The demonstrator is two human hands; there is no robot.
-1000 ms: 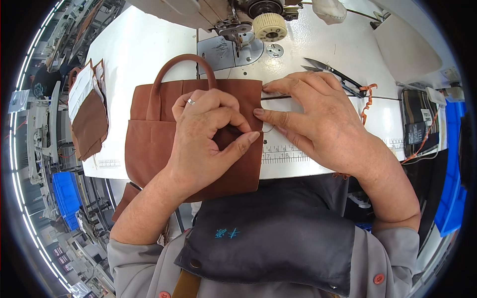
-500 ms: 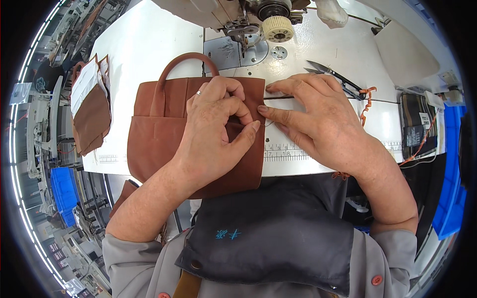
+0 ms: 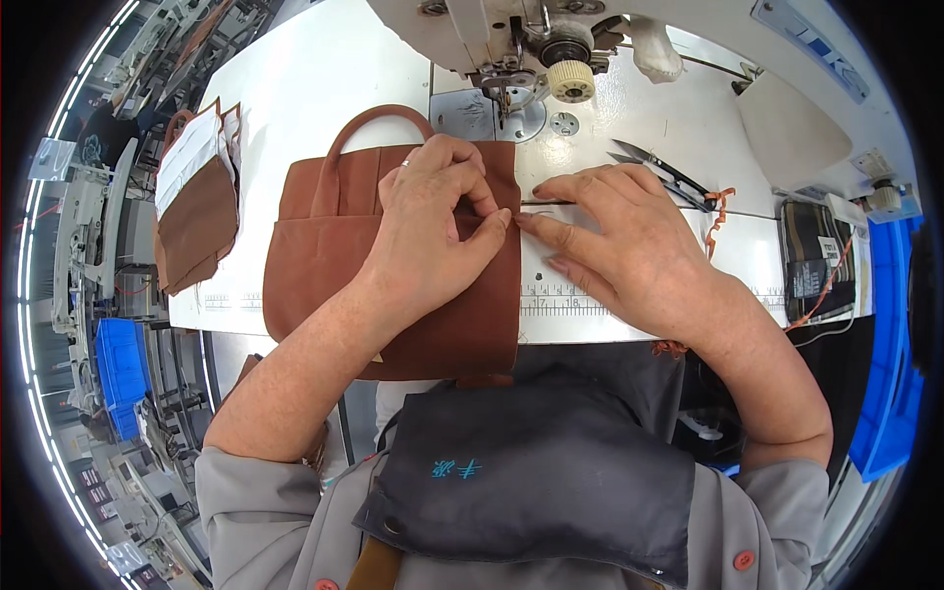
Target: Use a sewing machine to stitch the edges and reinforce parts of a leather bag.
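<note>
A brown leather bag lies flat on the white sewing table, its rounded handle pointing away from me. My left hand rests over its upper right part. Thumb and forefinger are pinched together on the leather close to the right edge, at the level of the pocket seam. From the right, my right hand meets that same edge with its thumb tip, the other fingers stretched out and apart over the tabletop. Whatever lies under the left fingertips is hidden.
Beyond the bag stands a sewing machine head above its metal plate. Black thread snips lie to the right, near an orange coiled cord. Brown and white bag pieces are at the left. A printed ruler runs along the front.
My left thumb has drawn up against the forefinger at the bag's edge. The right thumb has stayed beside that edge. The whole view has shifted slightly.
</note>
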